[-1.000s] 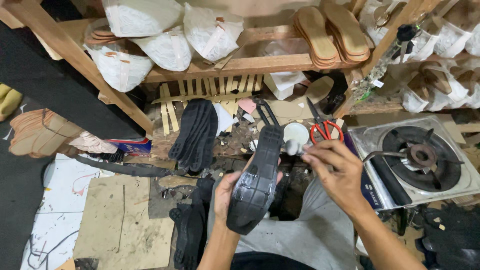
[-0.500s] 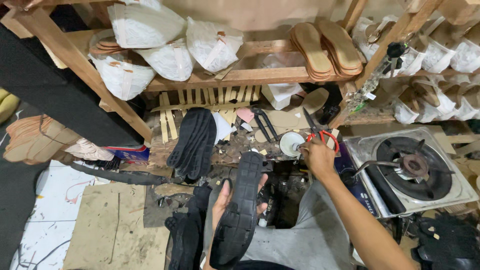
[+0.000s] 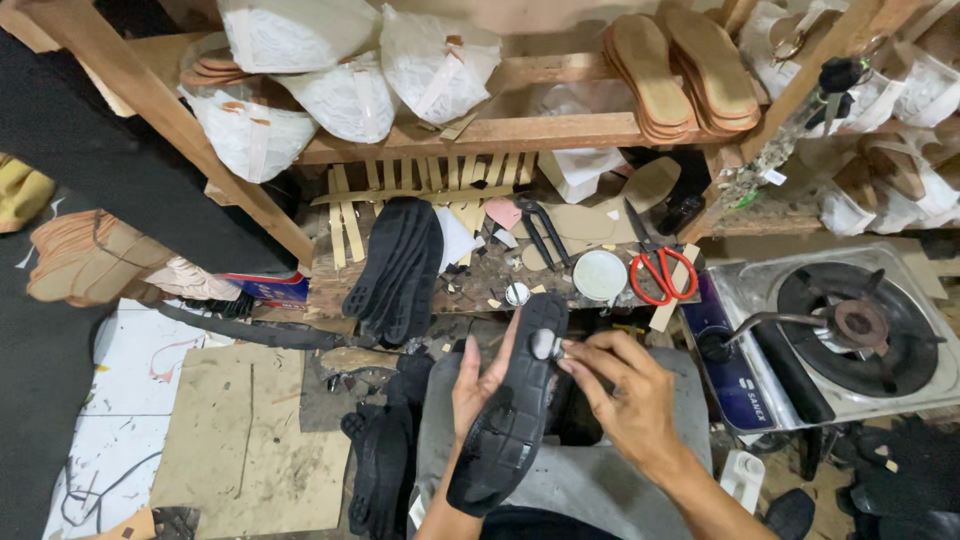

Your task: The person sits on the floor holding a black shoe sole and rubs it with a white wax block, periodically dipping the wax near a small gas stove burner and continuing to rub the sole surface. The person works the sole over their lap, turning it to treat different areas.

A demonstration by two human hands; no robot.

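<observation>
Left grip (image 3: 478, 385): my fingers closed around the black shoe sole (image 3: 510, 410), tread up.
Right grip (image 3: 620, 400): fingertips pinched on a small metal disc (image 3: 545, 345) at the sole's 12 o'clock end.

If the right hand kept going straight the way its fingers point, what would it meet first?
The right hand points left, its fingertips already at a small round piece on the black sole held by the left hand. It would press into that sole first, then probably the left hand's fingers behind it.
</observation>
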